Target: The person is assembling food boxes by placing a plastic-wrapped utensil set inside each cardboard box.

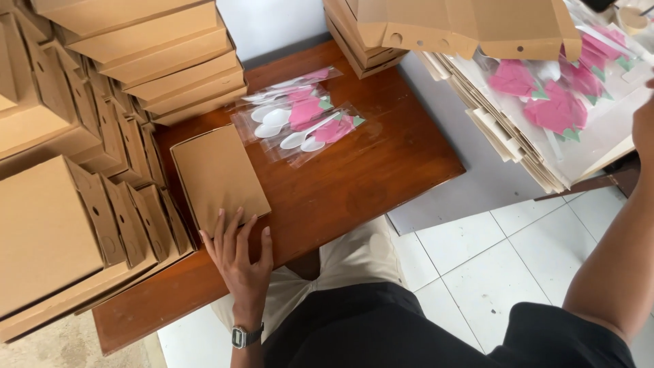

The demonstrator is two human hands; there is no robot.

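A dark red-brown wooden tabletop (354,177), smooth and glossy, runs slantwise through the view above a floor of pale square tiles (490,272). Stacks of folded brown cardboard boxes (82,157) crowd its left side, matte and sharp-edged, many standing on edge with small round holes punched in their flaps; more closed boxes are piled at the upper left (163,54). On the right, a second heap of flat cardboard sheets (504,136) rests on a grey surface, with a partly folded box (477,27) held or hanging above it.

One closed, flat, roughly square cardboard box (218,174) lies on the tabletop just beside the left stacks. The left hand (238,255) rests flat with fingers spread wide, fingertips touching the box's near edge, gripping nothing; a dark square wristwatch (242,335) sits on that wrist. The right hand (644,123) is cut off by the picture's right edge, reaching over the right-hand heap, and its grip cannot be told.

Behind the box lie clear, crinkly plastic packets (300,119), each holding white plastic spoons and a pink folded napkin. More such packets (558,95) are spread on the right heap.
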